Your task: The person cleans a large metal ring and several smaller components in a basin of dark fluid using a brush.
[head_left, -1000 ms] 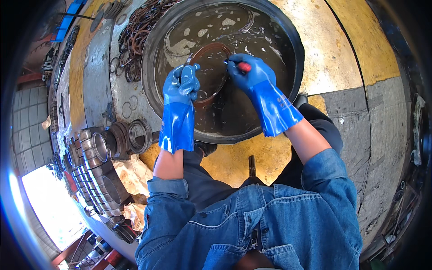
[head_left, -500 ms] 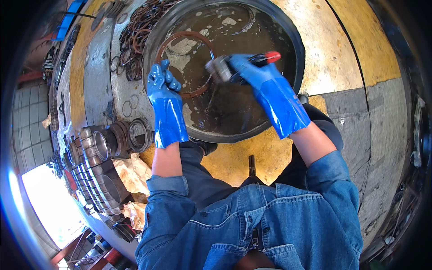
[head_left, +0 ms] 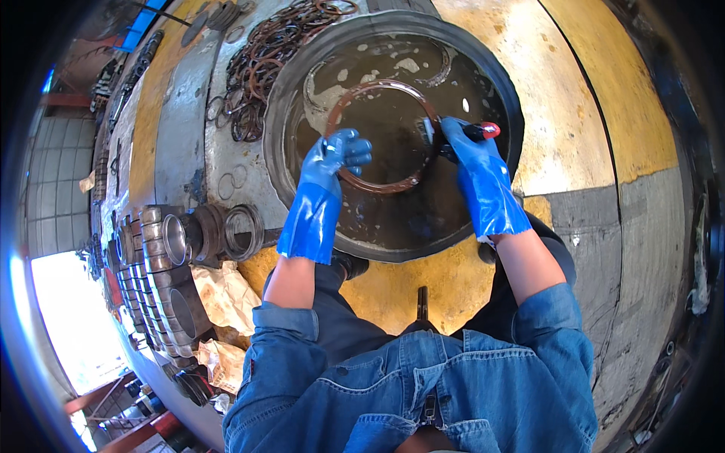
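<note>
A thin reddish-brown ring (head_left: 381,189) is held tilted over a round black tub (head_left: 276,113) of murky liquid. My left hand (head_left: 332,158), in a blue rubber glove, closes round the ring's left side. In my right hand (head_left: 470,147), gloved the same way, is a brush (head_left: 429,130) with a dark handle and a red end. Its pale bristles meet the ring's right side; my fingers hide much of the handle. Pale patches of foam float on the liquid below.
Left of the tub lies a heap of dark rings (head_left: 260,68), with a few thin rings (head_left: 226,183) nearer me. Metal cylinders (head_left: 155,264) stand stacked at the left beside crumpled brown paper (head_left: 225,298). My legs straddle the yellow floor before the tub.
The ring and my left hand have shifted right in the picture. My right hand has lowered and moved right, bringing the brush to the ring's right side. The tub appears lower and further right.
</note>
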Tool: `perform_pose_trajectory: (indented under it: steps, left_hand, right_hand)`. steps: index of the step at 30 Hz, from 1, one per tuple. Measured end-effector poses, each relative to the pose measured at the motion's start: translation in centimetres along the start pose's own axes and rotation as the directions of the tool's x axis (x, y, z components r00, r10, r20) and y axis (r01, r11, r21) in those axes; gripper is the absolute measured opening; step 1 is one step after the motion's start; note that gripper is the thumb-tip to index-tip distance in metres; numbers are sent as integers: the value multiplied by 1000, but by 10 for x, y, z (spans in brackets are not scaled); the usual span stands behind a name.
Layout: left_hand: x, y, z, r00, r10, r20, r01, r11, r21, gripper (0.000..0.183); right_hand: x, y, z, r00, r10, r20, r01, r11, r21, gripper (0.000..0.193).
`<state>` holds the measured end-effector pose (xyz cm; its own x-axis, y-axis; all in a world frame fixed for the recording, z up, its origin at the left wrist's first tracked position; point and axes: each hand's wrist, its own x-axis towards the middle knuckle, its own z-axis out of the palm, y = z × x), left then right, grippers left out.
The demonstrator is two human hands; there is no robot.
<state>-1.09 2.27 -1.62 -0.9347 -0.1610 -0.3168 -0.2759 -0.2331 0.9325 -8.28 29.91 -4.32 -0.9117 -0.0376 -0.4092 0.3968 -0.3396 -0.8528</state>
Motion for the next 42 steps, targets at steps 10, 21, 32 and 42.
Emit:
perform_pose_trajectory:
  steps: [10,21,32,42]
  left_hand:
    - [-44,13,-2,981,-180,68,158,957,244,26]
    - [49,119,-47,953,256,-164,-296,906,-303,31]
    - [32,-13,52,959,-119,258,-176,466,867,64]
    - [34,-39,162,988,-149,42,-44,-10,999,77]
  right_hand:
    - [-2,-12,-13,998,-2,-55,8,993,116,29]
    - [8,-37,-20,991,-71,-114,94,973,212,29]
    - [-7,-62,-24,980,-199,-18,199,980,-21,35]
    - [-12,-65,-32,971,-240,-21,241,968,67,42]
